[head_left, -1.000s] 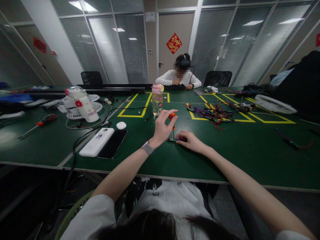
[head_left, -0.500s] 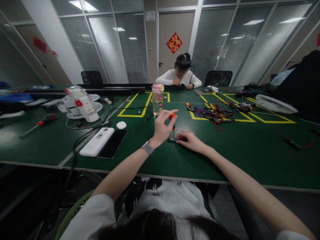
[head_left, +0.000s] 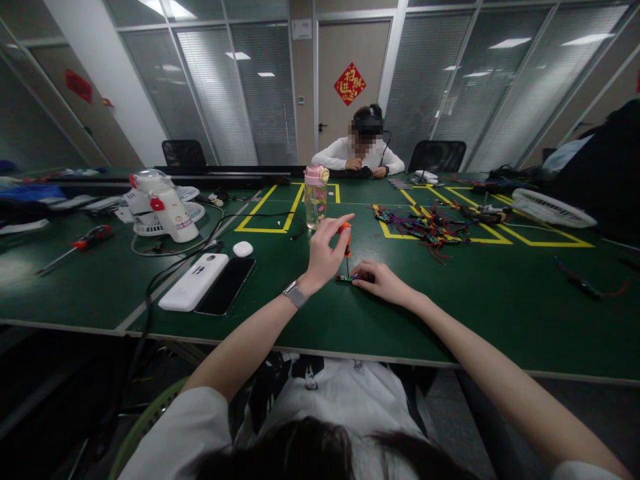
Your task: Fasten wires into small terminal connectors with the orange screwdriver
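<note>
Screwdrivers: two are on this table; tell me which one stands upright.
The small orange-handled screwdriver at the centre, held vertically in the left hand with its tip on the little circuit board. The other red-handled screwdriver lies flat at the far left.

Green table with bottle, wires

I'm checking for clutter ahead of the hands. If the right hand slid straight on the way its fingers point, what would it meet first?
The right hand points left along the table, pressing a small circuit board. Straight on, it would first meet the screwdriver tip standing on that board, then probably the left hand; depth is unclear.
</note>
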A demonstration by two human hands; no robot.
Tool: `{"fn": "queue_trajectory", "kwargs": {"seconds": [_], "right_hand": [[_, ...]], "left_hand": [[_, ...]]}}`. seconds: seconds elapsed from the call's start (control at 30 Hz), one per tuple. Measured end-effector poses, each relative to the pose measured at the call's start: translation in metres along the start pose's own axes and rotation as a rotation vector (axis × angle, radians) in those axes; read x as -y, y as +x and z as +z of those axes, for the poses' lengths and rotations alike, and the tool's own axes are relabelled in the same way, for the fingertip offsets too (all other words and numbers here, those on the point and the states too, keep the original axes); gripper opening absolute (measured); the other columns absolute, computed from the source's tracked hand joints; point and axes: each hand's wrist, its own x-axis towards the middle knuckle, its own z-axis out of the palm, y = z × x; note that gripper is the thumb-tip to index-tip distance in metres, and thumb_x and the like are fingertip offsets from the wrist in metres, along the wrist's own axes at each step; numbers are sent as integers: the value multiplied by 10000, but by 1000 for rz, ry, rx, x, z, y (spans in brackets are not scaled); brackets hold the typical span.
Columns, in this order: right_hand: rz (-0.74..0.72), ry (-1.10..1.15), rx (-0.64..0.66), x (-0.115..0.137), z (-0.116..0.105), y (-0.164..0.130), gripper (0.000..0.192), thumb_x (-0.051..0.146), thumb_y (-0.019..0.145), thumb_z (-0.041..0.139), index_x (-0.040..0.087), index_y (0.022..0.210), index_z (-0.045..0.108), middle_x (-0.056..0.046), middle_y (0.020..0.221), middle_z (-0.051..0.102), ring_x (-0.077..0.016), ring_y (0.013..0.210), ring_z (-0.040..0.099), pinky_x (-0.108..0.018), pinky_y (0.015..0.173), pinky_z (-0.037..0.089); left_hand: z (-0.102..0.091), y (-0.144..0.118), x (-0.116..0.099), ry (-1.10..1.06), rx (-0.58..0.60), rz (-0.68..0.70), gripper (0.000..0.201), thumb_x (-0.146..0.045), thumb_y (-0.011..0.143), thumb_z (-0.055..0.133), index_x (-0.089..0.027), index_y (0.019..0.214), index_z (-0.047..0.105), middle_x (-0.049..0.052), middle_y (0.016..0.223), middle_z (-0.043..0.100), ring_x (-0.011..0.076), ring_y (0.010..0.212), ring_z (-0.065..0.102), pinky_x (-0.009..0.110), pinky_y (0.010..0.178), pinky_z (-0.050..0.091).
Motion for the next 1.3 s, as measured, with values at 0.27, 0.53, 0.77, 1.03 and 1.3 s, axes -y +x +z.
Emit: {"fn": "queue_trajectory", "kwargs": {"seconds": [0.27, 0.53, 0.77, 1.03, 1.3], "right_hand": [[-5, 4, -2, -2, 1, 0, 118, 211, 878, 664, 166, 962, 734, -39, 841, 629, -158, 721, 584, -296, 711, 478], [-10, 3, -3, -1, 0, 0, 113, 208, 877, 662, 170, 958, 731, -43, 850, 632, -163, 733, 590, -300, 721, 483], [-9, 13, -14, -3, 1, 0, 105, 202, 866, 671, 178, 947, 734, -35, 843, 631, -160, 729, 588, -298, 724, 484], [-3, 7, -4, -1, 1, 1, 100, 200, 868, 670, 178, 942, 733, -35, 834, 626, -161, 723, 585, -300, 717, 483], [-14, 11, -12, -2, 1, 0, 98, 201, 866, 671, 180, 939, 733, -32, 829, 621, -158, 717, 584, -297, 708, 485]], "left_hand": [[0, 0, -1, -21, -12, -22, 322, -358, 1066, 411, -228, 1189, 679, 63, 1026, 635, 175, 967, 613, 332, 878, 511], [0, 0, -1, -35, -6, 2, 254, -323, 1032, 505, -224, 1206, 661, 55, 1014, 671, 178, 950, 626, 340, 892, 509], [-1, 0, -1, -14, -22, -6, 249, -365, 1031, 507, -234, 1147, 685, 51, 1011, 631, 184, 947, 612, 342, 881, 510], [0, 0, -1, -39, -2, 9, 274, -314, 1042, 479, -225, 1234, 652, 53, 1023, 667, 182, 970, 625, 348, 913, 503], [-1, 2, -1, -38, 35, 36, 280, -375, 1036, 494, -250, 1206, 679, 51, 1012, 611, 181, 957, 603, 340, 874, 508]]}}
